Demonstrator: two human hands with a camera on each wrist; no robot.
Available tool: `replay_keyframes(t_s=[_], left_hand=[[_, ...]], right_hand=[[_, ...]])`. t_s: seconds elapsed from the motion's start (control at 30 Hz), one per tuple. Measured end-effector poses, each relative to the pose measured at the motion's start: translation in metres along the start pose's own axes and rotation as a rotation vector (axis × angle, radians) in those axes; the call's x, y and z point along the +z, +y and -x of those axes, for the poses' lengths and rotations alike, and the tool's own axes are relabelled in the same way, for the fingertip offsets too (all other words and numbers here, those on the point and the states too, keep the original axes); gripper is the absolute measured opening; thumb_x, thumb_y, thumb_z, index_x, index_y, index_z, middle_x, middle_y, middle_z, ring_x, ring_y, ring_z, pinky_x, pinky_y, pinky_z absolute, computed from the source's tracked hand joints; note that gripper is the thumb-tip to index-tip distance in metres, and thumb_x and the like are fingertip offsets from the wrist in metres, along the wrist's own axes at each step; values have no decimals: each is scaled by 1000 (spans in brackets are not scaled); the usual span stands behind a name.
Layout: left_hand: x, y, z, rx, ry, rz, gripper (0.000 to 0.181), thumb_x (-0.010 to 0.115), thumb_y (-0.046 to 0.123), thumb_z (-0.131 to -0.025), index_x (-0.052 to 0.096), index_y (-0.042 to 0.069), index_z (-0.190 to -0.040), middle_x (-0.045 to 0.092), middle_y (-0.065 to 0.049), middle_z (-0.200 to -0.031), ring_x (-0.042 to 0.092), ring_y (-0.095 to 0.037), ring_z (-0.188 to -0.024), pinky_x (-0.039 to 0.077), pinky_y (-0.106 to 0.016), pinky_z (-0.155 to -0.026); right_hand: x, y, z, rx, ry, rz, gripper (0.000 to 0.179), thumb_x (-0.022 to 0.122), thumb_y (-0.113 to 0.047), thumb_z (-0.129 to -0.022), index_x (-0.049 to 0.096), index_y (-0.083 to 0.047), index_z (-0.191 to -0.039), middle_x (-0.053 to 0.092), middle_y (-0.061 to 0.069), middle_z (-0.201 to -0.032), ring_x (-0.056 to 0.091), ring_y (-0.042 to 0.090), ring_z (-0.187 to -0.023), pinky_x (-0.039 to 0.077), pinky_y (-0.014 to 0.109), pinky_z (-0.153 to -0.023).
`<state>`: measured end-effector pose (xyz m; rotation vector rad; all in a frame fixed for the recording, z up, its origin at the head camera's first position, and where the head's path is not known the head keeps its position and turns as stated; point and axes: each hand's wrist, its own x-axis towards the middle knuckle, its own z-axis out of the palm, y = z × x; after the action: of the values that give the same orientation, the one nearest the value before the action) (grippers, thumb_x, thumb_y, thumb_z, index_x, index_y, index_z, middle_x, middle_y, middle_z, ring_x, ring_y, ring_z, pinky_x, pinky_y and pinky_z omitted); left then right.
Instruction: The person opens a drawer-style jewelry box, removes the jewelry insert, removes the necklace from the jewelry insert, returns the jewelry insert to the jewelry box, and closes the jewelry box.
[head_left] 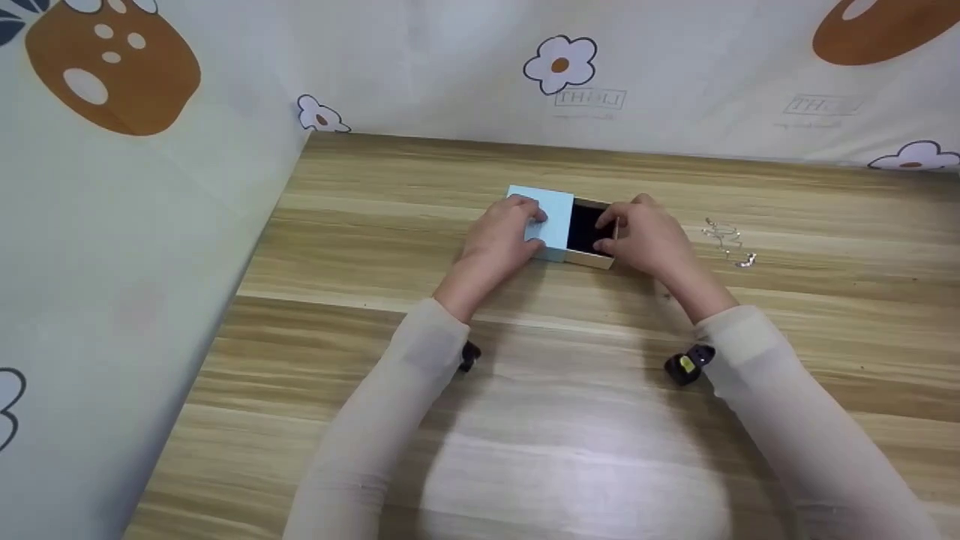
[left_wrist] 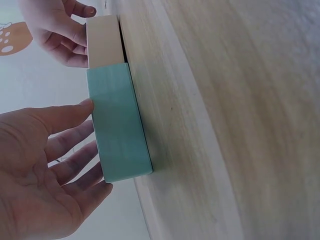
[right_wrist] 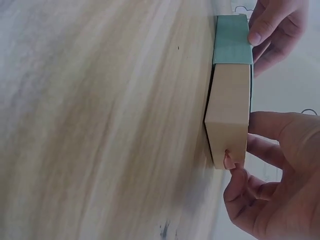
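A small box lies on the wooden table, its light-blue sleeve [head_left: 553,208] on the left and its cream drawer [right_wrist: 228,96] partly out to the right. Black lining [head_left: 587,226] shows inside the drawer. My left hand [head_left: 499,234] rests on the sleeve, thumb and spread fingertips on its top face. At the drawer's right end my right hand [head_left: 646,236] grips the end wall, with fingertips over the open top. A pink ribbon tab [right_wrist: 229,161] sticks out of that end, beside a curled finger of the right hand.
Right of the box lies a thin silvery chain [head_left: 724,236] with a small shiny piece [head_left: 746,260] close by. A patterned cloth wall [head_left: 450,82] rises behind the table [head_left: 570,420], and another stands along its left side.
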<state>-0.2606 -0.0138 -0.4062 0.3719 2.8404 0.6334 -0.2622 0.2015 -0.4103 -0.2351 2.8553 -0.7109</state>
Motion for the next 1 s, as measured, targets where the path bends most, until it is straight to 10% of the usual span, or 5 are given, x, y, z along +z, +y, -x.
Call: replay_keyframes(t_s=[0.37, 1.0], left_hand=[[-1, 1, -2, -3, -3, 4, 37, 68, 23, -95, 64, 16, -131, 51, -2, -148, 44, -19, -141, 38, -33, -117], [-3, -1, -4, 4, -6, 10, 39, 71, 23, -93, 65, 15, -130, 54, -2, -146, 47, -21, -139, 40, -34, -115]], right_hand=[[-10, 12, 0, 46, -15, -123, 31, 52, -9, -90, 52, -4, -121, 65, 20, -119, 61, 35, -109, 47, 49, -94], [5, -8, -11, -7, -13, -206, 34, 61, -9, -88, 52, -1, -120, 66, 19, -119, 65, 33, -108, 49, 47, -99]])
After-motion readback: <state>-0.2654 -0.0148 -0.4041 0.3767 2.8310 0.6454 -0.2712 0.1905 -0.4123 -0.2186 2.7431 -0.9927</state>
